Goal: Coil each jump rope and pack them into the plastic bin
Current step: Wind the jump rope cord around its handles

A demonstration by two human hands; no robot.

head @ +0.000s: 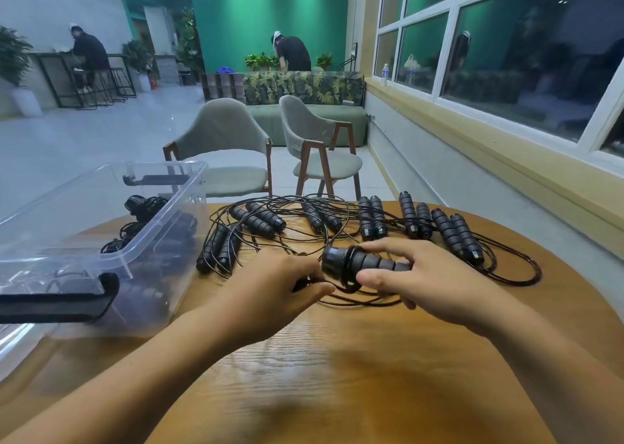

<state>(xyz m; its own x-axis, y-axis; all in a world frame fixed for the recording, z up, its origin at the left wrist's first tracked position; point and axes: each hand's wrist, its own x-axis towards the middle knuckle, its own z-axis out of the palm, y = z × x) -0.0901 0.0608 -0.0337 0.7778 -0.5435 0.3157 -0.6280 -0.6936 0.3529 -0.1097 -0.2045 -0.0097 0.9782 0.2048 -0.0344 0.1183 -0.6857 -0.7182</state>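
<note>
Our right grip [429, 285] curls round the handles [361, 264]; our left grip [277, 285] pinches its cord [354, 304] over the counter [337, 376].

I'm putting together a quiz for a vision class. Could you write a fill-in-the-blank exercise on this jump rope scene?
1. The clear plastic bin stands on the ____ side of the wooden table.
2. The right hand grips a jump rope by its black ____.
3. The left hand pinches that rope's thin black ____.

Missing words: left; handle; cord.
</note>
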